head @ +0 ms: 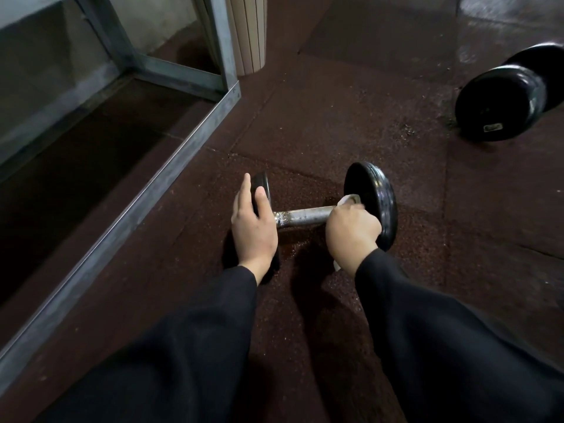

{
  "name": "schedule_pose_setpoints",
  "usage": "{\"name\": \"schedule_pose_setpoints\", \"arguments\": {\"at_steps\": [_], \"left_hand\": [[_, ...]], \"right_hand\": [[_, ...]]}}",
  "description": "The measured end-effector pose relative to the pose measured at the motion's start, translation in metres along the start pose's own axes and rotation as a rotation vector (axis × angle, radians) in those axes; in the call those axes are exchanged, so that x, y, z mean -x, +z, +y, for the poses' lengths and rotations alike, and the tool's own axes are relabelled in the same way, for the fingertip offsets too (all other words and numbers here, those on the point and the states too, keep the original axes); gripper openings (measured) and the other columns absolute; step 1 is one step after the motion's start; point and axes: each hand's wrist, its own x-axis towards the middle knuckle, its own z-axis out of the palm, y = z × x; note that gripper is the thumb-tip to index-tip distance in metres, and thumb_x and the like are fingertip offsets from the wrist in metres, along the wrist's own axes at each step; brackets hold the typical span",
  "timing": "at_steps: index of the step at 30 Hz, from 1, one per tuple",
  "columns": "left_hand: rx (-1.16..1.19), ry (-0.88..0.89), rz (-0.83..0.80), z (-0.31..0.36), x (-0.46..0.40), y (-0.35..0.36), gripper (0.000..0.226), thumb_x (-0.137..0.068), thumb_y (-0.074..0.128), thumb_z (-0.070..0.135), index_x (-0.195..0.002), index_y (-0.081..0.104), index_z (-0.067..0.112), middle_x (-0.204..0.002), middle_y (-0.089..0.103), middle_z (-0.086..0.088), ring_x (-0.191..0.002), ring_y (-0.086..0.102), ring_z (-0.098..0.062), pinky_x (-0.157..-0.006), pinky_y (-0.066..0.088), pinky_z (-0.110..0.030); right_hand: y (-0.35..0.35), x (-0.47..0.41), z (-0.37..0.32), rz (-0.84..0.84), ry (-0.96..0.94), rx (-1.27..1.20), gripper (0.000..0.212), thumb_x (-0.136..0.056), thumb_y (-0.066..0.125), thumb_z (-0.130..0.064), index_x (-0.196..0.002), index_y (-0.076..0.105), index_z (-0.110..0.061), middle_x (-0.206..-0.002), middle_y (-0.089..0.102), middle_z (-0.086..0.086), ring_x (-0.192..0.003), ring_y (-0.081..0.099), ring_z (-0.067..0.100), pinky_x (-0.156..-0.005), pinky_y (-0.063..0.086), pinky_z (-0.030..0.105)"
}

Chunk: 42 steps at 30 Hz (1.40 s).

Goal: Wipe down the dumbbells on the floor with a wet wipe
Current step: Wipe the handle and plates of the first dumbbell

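The left hand [253, 227] rests on the near dumbbell's left end weight [261, 187], fingers straight along its edge and thumb over its inner face. The right hand [351, 233] is curled around the right end of the steel handle [302, 215], gripping a white wet wipe [351, 199] against the bar where it meets the right end weight [377, 203]. The hands are apart, one at each end of this dumbbell [320, 213], which lies on the dark red rubber floor [305, 132] between them. Both sleeves are black. A second, larger black dumbbell [512, 96] lies on the floor well beyond the right hand. A grey metal frame [171, 154] runs along the floor beyond the left hand, with a beige ribbed column [248, 32] farther off.
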Motion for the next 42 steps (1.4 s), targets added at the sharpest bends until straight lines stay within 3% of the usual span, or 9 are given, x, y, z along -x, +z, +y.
{"name": "schedule_pose_setpoints", "arguments": {"at_steps": [5, 7, 8, 10, 12, 16, 18, 20, 42], "left_hand": [[0.004, 0.005, -0.003, -0.001, 0.0, 0.0, 0.042, -0.099, 0.035, 0.023, -0.139, 0.039, 0.011, -0.144, 0.041, -0.005, -0.134, 0.035, -0.014, -0.084, 0.011, 0.014], [0.005, -0.006, -0.009, -0.001, -0.001, 0.0, 0.042, -0.099, 0.035, 0.023, -0.139, 0.039, 0.011, -0.145, 0.041, -0.005, -0.134, 0.035, -0.014, -0.084, 0.011, 0.013], [0.005, -0.009, -0.008, 0.0, -0.002, 0.001, 0.042, -0.099, 0.035, 0.023, -0.139, 0.039, 0.011, -0.144, 0.041, -0.005, -0.134, 0.035, -0.014, -0.085, 0.011, 0.013], [0.006, -0.012, -0.001, 0.0, -0.002, 0.001, 0.041, -0.099, 0.036, 0.023, -0.138, 0.04, 0.011, -0.144, 0.042, -0.005, -0.134, 0.035, -0.014, -0.087, 0.012, 0.009], [0.009, -0.009, 0.002, 0.0, -0.001, 0.0, 0.041, -0.099, 0.036, 0.023, -0.138, 0.04, 0.012, -0.144, 0.042, -0.005, -0.133, 0.036, -0.014, -0.086, 0.012, 0.011], [0.012, -0.013, 0.003, 0.0, 0.0, 0.0, 0.041, -0.099, 0.037, 0.023, -0.138, 0.04, 0.012, -0.143, 0.042, -0.004, -0.133, 0.036, -0.013, -0.085, 0.011, 0.013], [0.013, -0.019, 0.002, 0.0, -0.001, 0.0, 0.041, -0.099, 0.036, 0.023, -0.138, 0.041, 0.012, -0.143, 0.043, -0.004, -0.133, 0.036, -0.014, -0.086, 0.013, 0.01], [0.014, -0.028, -0.004, 0.001, -0.001, 0.0, 0.041, -0.099, 0.036, 0.024, -0.138, 0.04, 0.013, -0.144, 0.042, -0.003, -0.133, 0.036, -0.013, -0.089, 0.014, 0.005], [0.013, -0.021, -0.005, 0.005, -0.001, 0.0, 0.041, -0.099, 0.036, 0.023, -0.138, 0.04, 0.012, -0.144, 0.042, -0.005, -0.134, 0.035, -0.015, -0.091, 0.015, 0.001]], "right_hand": [[0.002, 0.0, 0.0, 0.049, 0.051, -0.03, 0.063, -0.098, 0.045, -0.015, -0.139, 0.011, 0.018, -0.137, 0.039, 0.023, -0.118, 0.051, 0.023, -0.06, 0.038, 0.028], [0.005, 0.001, -0.005, 0.045, 0.038, -0.025, 0.06, -0.098, 0.043, -0.014, -0.137, 0.014, 0.022, -0.135, 0.04, 0.024, -0.116, 0.051, 0.021, -0.048, 0.033, 0.025], [0.009, 0.002, -0.005, 0.062, 0.039, -0.012, 0.056, -0.096, 0.042, -0.014, -0.135, 0.023, 0.021, -0.129, 0.047, 0.021, -0.107, 0.056, 0.018, -0.039, 0.026, 0.025], [0.008, 0.014, -0.002, -0.029, 0.118, -0.031, 0.053, -0.08, 0.055, -0.024, -0.12, 0.056, 0.011, -0.093, 0.067, 0.007, -0.066, 0.064, 0.007, -0.032, 0.005, 0.021], [0.018, 0.015, 0.003, 0.119, 0.097, -0.066, 0.05, -0.064, 0.068, -0.028, -0.102, 0.07, 0.003, -0.066, 0.065, 0.002, -0.041, 0.058, 0.006, -0.032, 0.012, 0.013], [0.023, 0.029, 0.004, 0.083, 0.13, -0.094, 0.061, -0.078, 0.068, -0.022, -0.124, 0.05, 0.014, -0.092, 0.067, 0.014, -0.06, 0.068, 0.015, -0.038, 0.041, 0.02], [0.03, 0.027, 0.003, 0.09, 0.104, -0.199, 0.055, -0.098, 0.038, -0.013, -0.142, 0.016, 0.012, -0.125, 0.052, 0.017, -0.091, 0.067, 0.022, -0.06, 0.052, 0.029], [0.032, 0.029, 0.005, 0.081, 0.053, -0.25, 0.053, -0.101, 0.025, -0.009, -0.146, 0.001, 0.005, -0.136, 0.04, 0.016, -0.102, 0.063, 0.024, -0.069, 0.052, 0.032], [0.034, 0.025, 0.003, 0.043, -0.002, -0.263, 0.057, -0.099, 0.028, -0.005, -0.146, -0.003, 0.006, -0.144, 0.031, 0.019, -0.103, 0.063, 0.023, -0.069, 0.051, 0.029]]}}
